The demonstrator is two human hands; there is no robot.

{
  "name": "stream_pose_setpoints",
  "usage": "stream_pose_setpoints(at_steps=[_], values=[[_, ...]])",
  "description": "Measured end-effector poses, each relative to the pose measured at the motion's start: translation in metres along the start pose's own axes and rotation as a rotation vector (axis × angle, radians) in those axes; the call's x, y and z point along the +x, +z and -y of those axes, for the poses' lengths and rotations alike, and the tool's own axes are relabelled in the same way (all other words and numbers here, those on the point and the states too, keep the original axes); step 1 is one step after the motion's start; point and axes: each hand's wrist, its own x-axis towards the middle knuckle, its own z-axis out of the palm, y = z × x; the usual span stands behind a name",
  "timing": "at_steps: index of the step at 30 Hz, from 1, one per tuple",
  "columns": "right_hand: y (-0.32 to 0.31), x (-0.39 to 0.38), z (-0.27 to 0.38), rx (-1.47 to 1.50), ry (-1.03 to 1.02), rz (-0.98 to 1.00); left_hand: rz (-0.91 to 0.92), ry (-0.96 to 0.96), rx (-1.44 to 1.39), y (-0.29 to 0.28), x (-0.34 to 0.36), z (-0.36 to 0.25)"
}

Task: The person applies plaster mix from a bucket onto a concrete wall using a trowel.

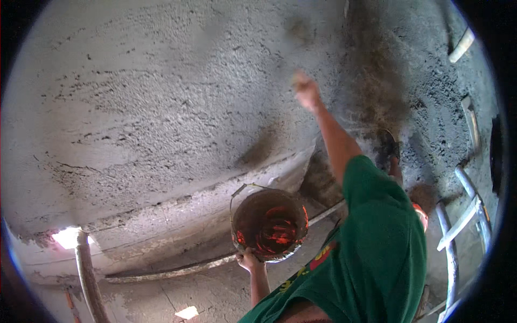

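Note:
A dark, round bucket (pixel 243 218) is held low in front of the wall, its inside streaked with glossy red and orange. My left hand (pixel 249 260) grips it at the near lower edge, and its thin wire handle (pixel 232 202) stands up on the left. My right hand (pixel 307 91) reaches out at the end of a bare forearm, in front of the rough grey wall surface (pixel 177 102). Motion smears its fingers, so whether they hold anything is unclear. A green sleeve covers my right upper arm.
A wooden pole (pixel 89 280) rises at lower left, and a long thin pole (pixel 172 273) runs along the wall's base. Wooden poles tied like a ladder (pixel 458 229) stand at right. A dark object (pixel 386 144) beyond my right arm is hard to make out.

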Motion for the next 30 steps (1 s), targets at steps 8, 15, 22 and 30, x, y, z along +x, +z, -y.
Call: stream_pose_setpoints(at_steps=[8,15,22,30], values=[[0.02,-0.283,-0.01,-0.497,0.739,0.879,0.107,0.307,0.243,-0.003,0.023,0.038],[0.03,-0.323,0.083,-1.387,0.803,1.001,0.458,0.572,-0.086,-0.006,0.03,0.049],[0.067,-0.407,0.022,-1.636,0.273,1.085,0.571,0.623,-0.37,-0.004,0.019,0.02],[0.118,-0.392,0.048,-1.839,-0.203,0.927,0.434,1.019,-0.238,-0.051,0.02,-0.034]])
